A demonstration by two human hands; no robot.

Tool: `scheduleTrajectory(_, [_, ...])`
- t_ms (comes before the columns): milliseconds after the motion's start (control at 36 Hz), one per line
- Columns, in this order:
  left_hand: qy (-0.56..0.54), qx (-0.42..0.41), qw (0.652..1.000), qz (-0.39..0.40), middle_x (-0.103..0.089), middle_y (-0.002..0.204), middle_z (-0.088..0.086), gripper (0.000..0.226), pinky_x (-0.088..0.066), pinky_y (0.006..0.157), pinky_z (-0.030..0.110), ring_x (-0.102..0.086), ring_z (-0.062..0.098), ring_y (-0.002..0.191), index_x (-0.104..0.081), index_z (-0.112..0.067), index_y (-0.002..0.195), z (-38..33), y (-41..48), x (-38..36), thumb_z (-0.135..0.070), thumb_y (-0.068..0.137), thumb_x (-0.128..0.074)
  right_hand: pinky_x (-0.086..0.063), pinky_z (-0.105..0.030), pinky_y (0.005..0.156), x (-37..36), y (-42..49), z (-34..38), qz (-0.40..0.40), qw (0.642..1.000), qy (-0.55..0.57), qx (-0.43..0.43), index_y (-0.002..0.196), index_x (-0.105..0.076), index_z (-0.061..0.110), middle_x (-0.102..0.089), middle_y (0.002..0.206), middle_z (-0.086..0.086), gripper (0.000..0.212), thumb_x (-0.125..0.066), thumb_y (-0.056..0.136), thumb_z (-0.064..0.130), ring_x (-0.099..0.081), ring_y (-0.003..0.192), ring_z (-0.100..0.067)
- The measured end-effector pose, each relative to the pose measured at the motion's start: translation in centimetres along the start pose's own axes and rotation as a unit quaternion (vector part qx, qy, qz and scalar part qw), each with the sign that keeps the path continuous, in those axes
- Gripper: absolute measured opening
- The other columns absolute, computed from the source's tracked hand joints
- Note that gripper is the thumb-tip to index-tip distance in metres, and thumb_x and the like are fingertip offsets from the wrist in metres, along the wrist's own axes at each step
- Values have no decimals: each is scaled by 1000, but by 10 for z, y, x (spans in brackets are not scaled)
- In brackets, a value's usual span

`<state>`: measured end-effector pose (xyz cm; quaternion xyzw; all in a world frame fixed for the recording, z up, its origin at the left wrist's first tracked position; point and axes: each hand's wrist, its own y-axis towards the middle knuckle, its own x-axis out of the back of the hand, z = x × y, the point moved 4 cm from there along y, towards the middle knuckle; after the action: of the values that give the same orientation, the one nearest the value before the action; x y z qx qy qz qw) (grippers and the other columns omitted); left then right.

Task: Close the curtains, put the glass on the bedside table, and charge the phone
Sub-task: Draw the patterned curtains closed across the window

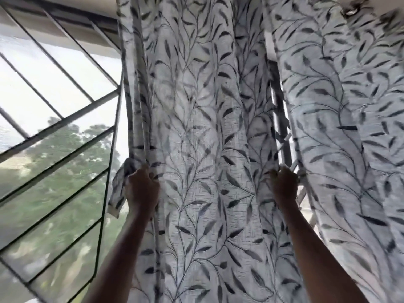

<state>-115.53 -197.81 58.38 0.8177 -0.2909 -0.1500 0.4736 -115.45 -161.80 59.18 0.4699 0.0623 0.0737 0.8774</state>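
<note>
Overhead, 2 raised hands work a leaf-print curtain (203, 127): the left hand (142, 186) keeps a closed grip on the curtain's bunched left edge, fingers curled into the folds, while the right hand (284, 185) pinches fabric at the curtain's right edge. Right of the curtain, across a narrow gap, hangs a second panel (349, 127) of the same print. Left of the curtain, the barred window grille (65, 122) stands uncovered, blurred green trees (56, 186) beyond it.
</note>
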Motion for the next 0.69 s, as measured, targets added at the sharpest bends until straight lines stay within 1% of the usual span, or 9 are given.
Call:
scheduleTrajectory(111, [-10,0,1000,2,-67,93,30,36,-51,74,42,-64,42,91,-63,-3,113,7,1,7,0,78,-55,-49,-47,75,3,-15,11,-75,997,13,17,102,-55,-13,-61,91,-36,26,-54,79,-1,-60,86,-47])
scheduleTrajectory(194, [-28,-13,999,-5,-69,89,27,36,-53,71,42,-66,39,86,-64,-5,112,9,1,11,0,78,-55,-39,-52,95,-3,-21,16,-99,994,-35,14,118,-48,-6,-54,114,-34,43,-45,76,5,-50,110,-49])
scheduleTrajectory(278, [-33,-30,999,-7,-68,89,27,36,-52,69,42,-66,40,83,-65,-6,112,8,0,14,0,77,-55,-31,-50,100,-1,-29,29,-100,994,-26,21,123,-45,0,-50,121,-30,52,-42,72,13,-44,117,-47])
scheduleTrajectory(333, [-47,-37,998,-4,-68,89,27,36,-53,69,42,-66,40,84,-65,-5,111,8,0,15,1,77,-55,-32,-45,95,1,-38,47,-117,990,18,79,119,-49,0,-53,116,-26,47,-48,75,15,-47,110,-40])
scheduleTrajectory(417, [-62,-52,997,1,-68,95,27,37,-54,75,41,-66,38,92,-65,-8,113,9,0,16,0,78,-56,-45,-50,82,5,-60,82,-141,956,177,188,104,-54,1,-56,102,-17,24,-47,85,14,-51,96,-30])
scheduleTrajectory(500, [-67,-58,996,8,-69,93,26,33,-53,73,38,-67,36,87,-64,-9,115,12,0,19,-6,83,-57,-50,-39,68,15,-83,127,-94,928,295,207,98,-56,3,-55,95,-10,15,-48,90,12,-54,84,-22])
scheduleTrajectory(611, [-66,-73,995,22,-71,83,22,27,-51,68,38,-68,34,79,-64,-7,112,21,3,33,-16,88,-57,-43,-10,68,24,-116,198,-63,905,325,266,92,-56,0,-57,84,-10,11,-50,89,9,-48,73,-6])
scheduleTrajectory(639, [-59,-77,995,23,-71,85,21,28,-51,69,39,-68,34,81,-63,-8,114,23,3,37,-20,89,-57,-42,-9,69,24,-122,215,-61,902,314,289,91,-56,1,-57,83,-9,11,-50,88,9,-46,72,-4])
scheduleTrajectory(694, [-44,-87,994,38,-71,87,20,31,-49,70,39,-67,34,85,-62,-9,114,24,3,41,-28,90,-57,-48,-24,67,17,-133,243,-34,910,267,314,92,-55,7,-57,84,-4,11,-53,87,17,-51,71,-12])
